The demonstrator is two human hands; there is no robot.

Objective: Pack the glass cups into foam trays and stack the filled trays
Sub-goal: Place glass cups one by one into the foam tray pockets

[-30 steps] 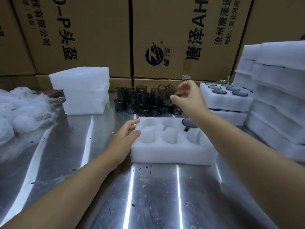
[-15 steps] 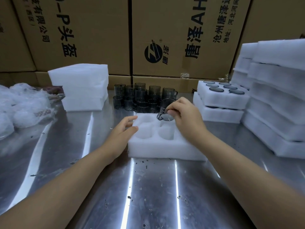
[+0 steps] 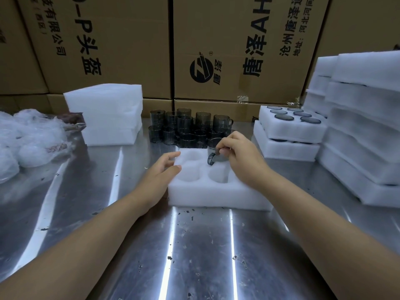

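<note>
A white foam tray (image 3: 216, 194) with round pockets lies on the steel table in front of me. My left hand (image 3: 161, 173) rests against its left edge, fingers spread and holding nothing. My right hand (image 3: 240, 154) pinches a smoky grey glass cup (image 3: 213, 150) by its rim and handle, standing upright in the tray's far middle pocket. The near pockets look bare; my right hand hides the tray's right side. A cluster of several grey glass cups (image 3: 188, 126) stands stacked just behind the tray.
A stack of plain foam blocks (image 3: 106, 111) sits at the back left, crumpled plastic bags (image 3: 28, 139) at the far left. Two stacked filled trays (image 3: 290, 128) stand at back right, taller foam stacks (image 3: 357, 126) beside them. Cardboard boxes (image 3: 216, 40) wall the back.
My right hand carried the cup down from above the cup cluster and set it into the tray's far middle pocket. My left hand stayed at the tray's left edge.
</note>
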